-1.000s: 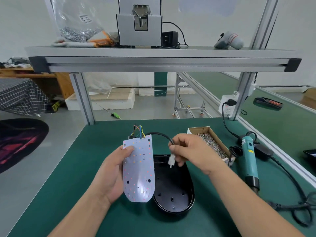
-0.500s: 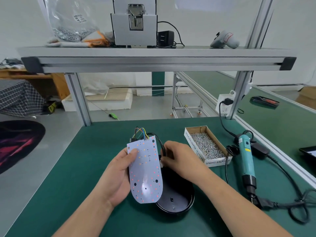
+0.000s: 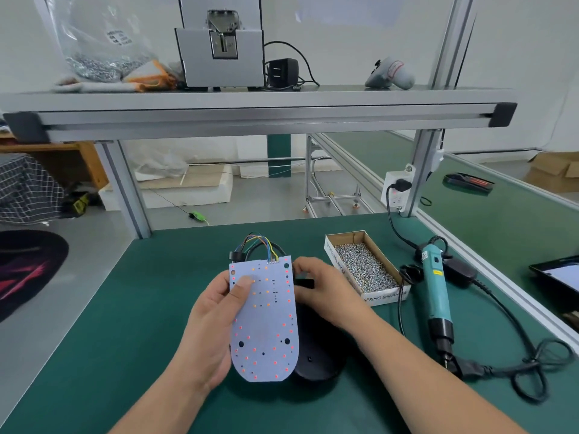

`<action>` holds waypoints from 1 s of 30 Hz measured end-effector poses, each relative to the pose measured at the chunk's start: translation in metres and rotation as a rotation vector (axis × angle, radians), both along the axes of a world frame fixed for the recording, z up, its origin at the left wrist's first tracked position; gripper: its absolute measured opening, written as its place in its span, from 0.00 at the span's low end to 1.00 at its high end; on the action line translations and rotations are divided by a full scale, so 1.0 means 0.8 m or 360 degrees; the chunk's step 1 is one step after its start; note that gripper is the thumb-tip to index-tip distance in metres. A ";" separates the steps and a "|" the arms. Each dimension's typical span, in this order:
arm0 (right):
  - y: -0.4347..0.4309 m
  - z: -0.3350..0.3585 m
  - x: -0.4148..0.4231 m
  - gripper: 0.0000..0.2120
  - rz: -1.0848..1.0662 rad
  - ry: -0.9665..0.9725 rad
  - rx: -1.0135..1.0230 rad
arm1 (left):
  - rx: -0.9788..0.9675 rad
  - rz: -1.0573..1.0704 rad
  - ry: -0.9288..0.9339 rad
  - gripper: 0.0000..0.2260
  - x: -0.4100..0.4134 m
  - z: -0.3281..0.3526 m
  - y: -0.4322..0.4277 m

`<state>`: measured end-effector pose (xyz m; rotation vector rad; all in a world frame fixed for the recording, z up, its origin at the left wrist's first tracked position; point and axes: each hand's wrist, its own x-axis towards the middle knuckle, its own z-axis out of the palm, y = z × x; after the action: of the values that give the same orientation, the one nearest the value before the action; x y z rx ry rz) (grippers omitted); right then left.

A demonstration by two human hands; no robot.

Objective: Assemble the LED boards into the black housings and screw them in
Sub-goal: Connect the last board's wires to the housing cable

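LED board (image 3: 263, 317) is held tilted above the surface (image 3: 125, 339), rounded end nearest you. It overlaps the left part of the black housing (image 3: 316, 355), which lies on the surface beneath it.

Your left hand (image 3: 213, 333) grips the board by its left edge, thumb on the LED face and fingers behind. Support the board by its edges and keep the thumb off the LEDs where possible.

Your right hand (image 3: 322, 292) is at the housing's far end, fingers curled beside a small black part. The board hides whether they pinch anything, so its grasp cannot be told.

At the board's far edge the coloured wires (image 3: 260, 245) loop upward. Route them clear of the housing rim before lowering the board, so nothing is trapped beneath it. Align the board's holes with the housing's fixing points, then seat it flat.

Farther right, the box of screws (image 3: 363, 270) and the electric screwdriver (image 3: 437, 296) lie ready. Leave them until the board sits level.
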<state>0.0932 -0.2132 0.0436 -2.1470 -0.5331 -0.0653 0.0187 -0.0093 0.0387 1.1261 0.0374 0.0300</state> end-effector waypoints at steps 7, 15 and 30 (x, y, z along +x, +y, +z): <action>0.004 0.003 0.002 0.06 -0.0028 0.0024 0.0094 | -0.0044 -0.0072 0.0117 0.13 -0.002 0.001 0.005; 0.005 0.007 0.014 0.10 -0.0207 -0.0143 -0.0062 | -0.0073 -0.0111 0.0093 0.12 -0.012 -0.010 -0.020; 0.001 0.001 0.008 0.10 -0.0134 -0.0142 -0.0073 | 0.0149 0.0056 -0.0027 0.08 -0.011 -0.010 -0.032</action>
<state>0.1000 -0.2127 0.0447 -2.2192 -0.5000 -0.1979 0.0097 -0.0350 0.0308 1.2185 0.0409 0.0736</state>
